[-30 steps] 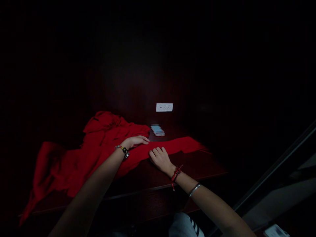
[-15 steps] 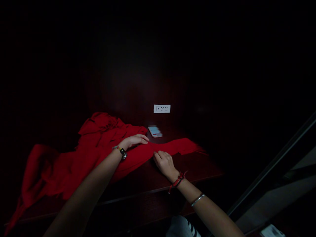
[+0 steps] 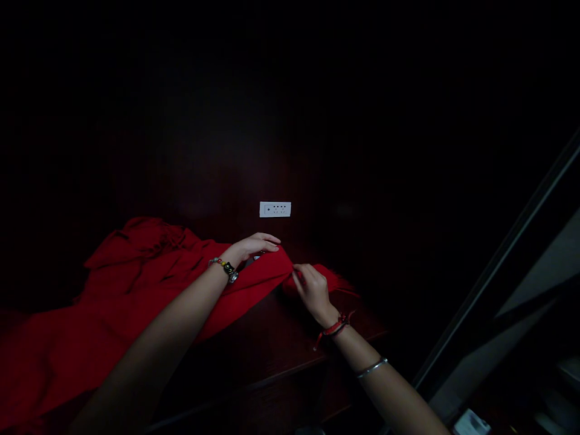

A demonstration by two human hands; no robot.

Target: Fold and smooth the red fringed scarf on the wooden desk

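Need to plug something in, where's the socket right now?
The socket sits on the back wall, mid-view, just above the left hand on the red cloth.

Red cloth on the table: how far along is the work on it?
Barely begun: no neat fold shows. The left hand lies flat on the red cloth while the right hand grips its bunched right end. The long stretch to the left lies rumpled, yet to be handled.

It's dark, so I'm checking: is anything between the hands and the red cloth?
Nothing visible. The left hand lies flat on the red cloth, and the right hand grips its end on the dark table.
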